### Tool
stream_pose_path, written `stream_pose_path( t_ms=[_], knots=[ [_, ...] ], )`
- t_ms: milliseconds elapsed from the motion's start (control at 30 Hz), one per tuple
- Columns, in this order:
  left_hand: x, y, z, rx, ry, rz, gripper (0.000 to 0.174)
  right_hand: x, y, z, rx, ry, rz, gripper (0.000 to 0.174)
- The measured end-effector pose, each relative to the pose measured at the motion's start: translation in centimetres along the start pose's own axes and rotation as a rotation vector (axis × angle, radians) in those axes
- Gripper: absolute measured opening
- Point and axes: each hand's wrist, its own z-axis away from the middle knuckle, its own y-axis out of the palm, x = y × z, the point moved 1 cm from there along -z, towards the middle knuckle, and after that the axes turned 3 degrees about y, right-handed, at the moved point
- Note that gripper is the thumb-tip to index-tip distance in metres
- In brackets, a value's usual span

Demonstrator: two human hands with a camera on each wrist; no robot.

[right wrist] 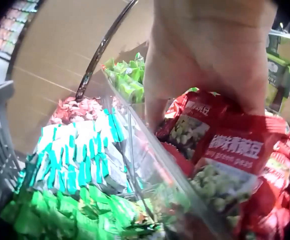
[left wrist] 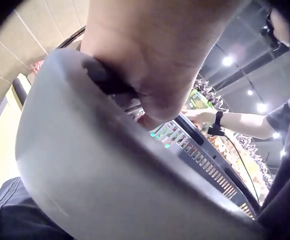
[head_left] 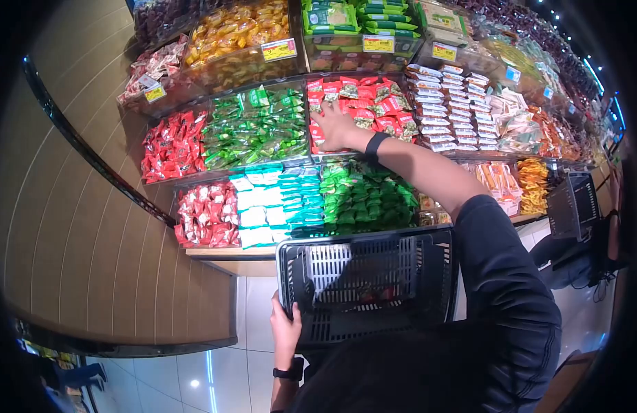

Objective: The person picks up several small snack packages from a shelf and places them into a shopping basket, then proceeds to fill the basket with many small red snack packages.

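Note:
My right hand (head_left: 338,129) reaches over a bin of red snack packets (head_left: 389,107), fingers spread across them. In the right wrist view, the fingers and thumb come down among these green pea packets (right wrist: 230,165), with the fingertips partly hidden. A clear divider (right wrist: 157,145) runs just beside the thumb. Low in the head view, my left hand (head_left: 285,327) grips the left rim of a dark shopping basket (head_left: 439,275). Something small and reddish lies dimly at the bottom of this slatted basket. The left wrist view shows the basket's broad rim (left wrist: 100,155) close up under the wrist.
Green packets (head_left: 256,127) fill the bin left of the red ones; white-wrapped bars (head_left: 435,107) lie to the right. Teal-and-white packets (head_left: 280,203) and darker green packets (head_left: 367,196) line the lower row. Another basket (head_left: 573,203) is at the right. A curved wooden panel (head_left: 77,227) borders the left.

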Motion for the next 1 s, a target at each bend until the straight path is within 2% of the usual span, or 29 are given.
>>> stream_pose_path(
  t_ms=[33, 67, 167, 200, 300, 367, 433, 500, 567, 600, 633, 700, 767, 833, 900, 967, 1000],
  knots=[
    [0.0, 0.1, 0.1, 0.000, -0.004, 0.002, 0.053, 0.3, -0.1, 0.4, 0.004, -0.002, 0.000, 0.109],
    [-0.1, 0.1, 0.1, -0.010, 0.002, -0.011, 0.052, 0.4, 0.4, 0.3, -0.061, -0.007, -0.026, 0.103],
    [-0.4, -0.1, 0.0, -0.016, -0.005, -0.032, 0.050, 0.2, 0.9, -0.7, -0.036, -0.021, -0.033, 0.100],
    [-0.5, -0.1, 0.0, -0.013, -0.014, -0.031, 0.049, 0.2, 1.3, -1.0, -0.095, -0.032, -0.013, 0.092],
    [-0.2, -0.1, 0.2, -0.009, -0.063, -0.002, 0.047, -0.3, 0.6, -0.9, -0.114, -0.084, -0.032, 0.083],
    [0.2, 0.1, 0.3, -0.032, -0.047, -0.021, 0.045, -1.4, 1.3, -1.3, -0.260, -0.172, -0.068, 0.068],
    [0.1, 0.1, 0.3, -0.058, -0.028, -0.035, 0.043, -2.5, 1.6, -1.5, -0.329, -0.225, -0.246, 0.067],
    [-0.1, -0.1, 0.2, -0.027, -0.061, -0.045, 0.040, -3.1, 1.6, -1.2, -0.426, -0.234, -0.335, 0.056],
    [0.0, 0.0, 0.2, -0.040, -0.048, -0.062, 0.038, -3.4, 1.1, -0.8, -0.509, -0.136, -0.480, 0.053],
    [0.0, 0.1, 0.1, -0.050, -0.030, -0.078, 0.037, -3.9, 0.5, -0.5, -0.631, -0.137, -0.511, 0.051],
    [0.2, 0.2, 0.1, -0.046, -0.033, -0.077, 0.037, -4.3, -0.8, -0.4, -0.603, -0.088, -0.501, 0.050],
    [0.5, 0.3, 0.2, -0.053, -0.029, -0.058, 0.036, -6.5, -1.1, -1.7, -0.693, -0.028, -0.630, 0.047],
    [0.1, 0.1, 0.1, -0.039, -0.035, -0.045, 0.035, -7.2, -3.2, -0.5, -0.643, 0.099, -0.928, 0.041],
    [0.0, -0.1, 0.0, -0.027, -0.041, -0.034, 0.034, -7.8, -4.5, 1.2, -0.573, 0.001, -1.196, 0.034],
    [0.0, 0.1, 0.1, -0.038, -0.054, -0.003, 0.034, -5.4, -8.0, 7.4, -0.321, 0.061, -1.298, 0.038],
    [0.4, 0.3, 0.1, -0.044, -0.045, -0.049, 0.034, -3.8, -7.2, 13.1, -0.178, -0.003, -1.452, 0.037],
    [0.6, 0.3, 0.1, -0.055, -0.032, -0.098, 0.033, -3.6, -6.6, 16.6, 0.133, -0.026, -1.552, 0.033]
  ],
)
